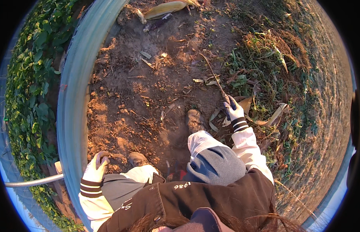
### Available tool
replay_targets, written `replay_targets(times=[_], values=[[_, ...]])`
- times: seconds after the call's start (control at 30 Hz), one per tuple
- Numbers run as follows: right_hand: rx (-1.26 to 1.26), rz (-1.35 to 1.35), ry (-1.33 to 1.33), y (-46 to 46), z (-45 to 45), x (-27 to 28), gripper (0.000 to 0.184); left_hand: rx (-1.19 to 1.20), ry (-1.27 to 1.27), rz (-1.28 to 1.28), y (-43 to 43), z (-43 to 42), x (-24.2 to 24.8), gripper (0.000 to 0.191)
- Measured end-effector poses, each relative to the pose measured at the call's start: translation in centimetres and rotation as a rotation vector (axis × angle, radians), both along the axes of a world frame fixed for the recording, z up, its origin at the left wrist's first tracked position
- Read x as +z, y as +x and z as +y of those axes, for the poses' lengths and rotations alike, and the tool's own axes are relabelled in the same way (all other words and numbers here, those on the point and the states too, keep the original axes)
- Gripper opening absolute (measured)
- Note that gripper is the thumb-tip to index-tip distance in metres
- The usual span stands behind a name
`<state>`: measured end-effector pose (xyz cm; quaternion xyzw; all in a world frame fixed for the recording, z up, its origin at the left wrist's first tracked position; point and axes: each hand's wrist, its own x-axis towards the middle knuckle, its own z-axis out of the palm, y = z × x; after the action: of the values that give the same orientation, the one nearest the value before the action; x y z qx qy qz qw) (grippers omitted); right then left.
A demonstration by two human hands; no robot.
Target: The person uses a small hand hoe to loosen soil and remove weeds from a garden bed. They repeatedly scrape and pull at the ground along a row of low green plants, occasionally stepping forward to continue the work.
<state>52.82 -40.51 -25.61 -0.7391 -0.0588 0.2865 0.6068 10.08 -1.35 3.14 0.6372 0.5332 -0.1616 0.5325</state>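
Observation:
My right hand [234, 109], in a white glove with a dark palm and fingers, grips the thick end of a thin, slightly bent brown stick [212, 71]. Its far tip slants away over the bare soil [124, 95]. Beneath that hand lie dry corn husks [246, 105]. My left hand [95, 167], gloved alike, hangs by my left knee with its fingers loosely curled. Nothing shows in it, though part of its palm is hidden. Both my boots rest on the ground, the right boot [195, 120] farther forward than the left boot [138, 159].
A band of translucent plastic film [74, 95] curves along my left, with leafy green vines [37, 95] beyond it. A metal pipe [34, 181] meets the film. Cut weeds [264, 69] are heaped to my right. Ahead lie a husk [165, 10] and a dark corn cob [158, 23].

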Motion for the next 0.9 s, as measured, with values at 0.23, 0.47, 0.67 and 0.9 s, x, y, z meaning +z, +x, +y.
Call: replay_targets(times=[0.23, 0.47, 0.67, 0.9], values=[[-0.512, 0.113, -0.055, -8.3, -13.2, 7.7, 0.042, 0.13, -0.024, -0.216, -6.4, 1.5, -0.9, 0.048], [-0.091, -0.254, -0.098, -8.3, -11.1, 4.2, 0.05, 0.43, 0.11, -0.093, -11.6, 1.3, -4.4, 0.05], [0.441, -0.516, -0.782, -7.5, -2.1, 7.2, 0.063, 0.343, -0.093, -0.412, -18.2, 1.9, -1.1, 0.038], [-0.049, -0.454, -0.731, -4.4, -13.4, 10.2, 0.053, 0.117, 0.497, -0.362, -12.9, -9.8, 8.5, 0.046]])
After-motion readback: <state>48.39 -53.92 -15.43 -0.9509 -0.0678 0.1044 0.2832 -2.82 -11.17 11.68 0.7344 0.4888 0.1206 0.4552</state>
